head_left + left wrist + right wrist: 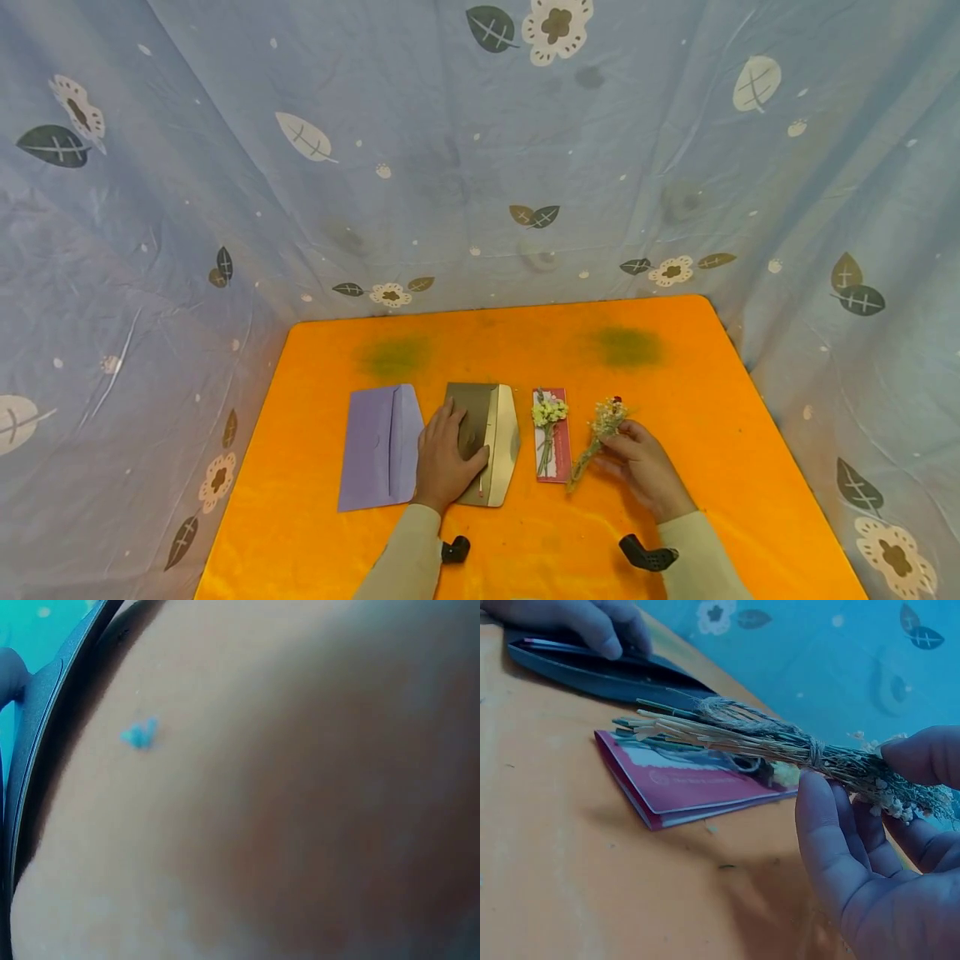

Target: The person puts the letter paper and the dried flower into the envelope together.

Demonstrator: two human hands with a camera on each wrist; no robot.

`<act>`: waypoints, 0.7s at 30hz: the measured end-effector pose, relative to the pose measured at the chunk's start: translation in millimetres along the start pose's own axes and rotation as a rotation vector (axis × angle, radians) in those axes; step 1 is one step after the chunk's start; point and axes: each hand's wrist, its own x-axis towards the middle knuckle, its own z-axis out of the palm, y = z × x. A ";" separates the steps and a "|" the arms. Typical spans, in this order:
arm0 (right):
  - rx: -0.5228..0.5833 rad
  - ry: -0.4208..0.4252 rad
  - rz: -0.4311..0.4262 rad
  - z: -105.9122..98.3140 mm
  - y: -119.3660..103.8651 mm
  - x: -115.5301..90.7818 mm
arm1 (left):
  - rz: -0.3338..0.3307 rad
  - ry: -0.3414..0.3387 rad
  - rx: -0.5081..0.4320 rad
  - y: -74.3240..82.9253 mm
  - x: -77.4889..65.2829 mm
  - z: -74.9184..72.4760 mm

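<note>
My right hand (645,468) pinches a small bunch of dried flowers (600,429) between thumb and fingers. In the right wrist view twine binds the stems of the bunch (757,742), held above the table. My left hand (444,458) rests on a dark olive envelope (468,396) whose gold-lined flap lies unfolded to the right. Its thumb lies by the envelope's opening, where a thin pinkish edge shows. Between the hands lies a red and white folded card (561,467) with a small yellow dried bunch (550,411) on it. Blurred skin fills most of the left wrist view.
A purple envelope (367,450) lies left of my left hand, its flap unfolded. The orange tabletop (487,346) bears two greenish stains and small crumbs. Patterned blue cloth (450,167) hangs behind the table and at both sides.
</note>
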 end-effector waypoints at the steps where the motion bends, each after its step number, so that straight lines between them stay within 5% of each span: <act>1: 0.002 -0.004 0.002 1.1 0.2 0.9 | 0.000 0.000 0.002 -0.5 -0.2 0.4; 21: 0.019 -0.053 -0.026 29.5 12.4 13.5 | -0.008 -0.012 -0.002 1.9 1.3 -2.8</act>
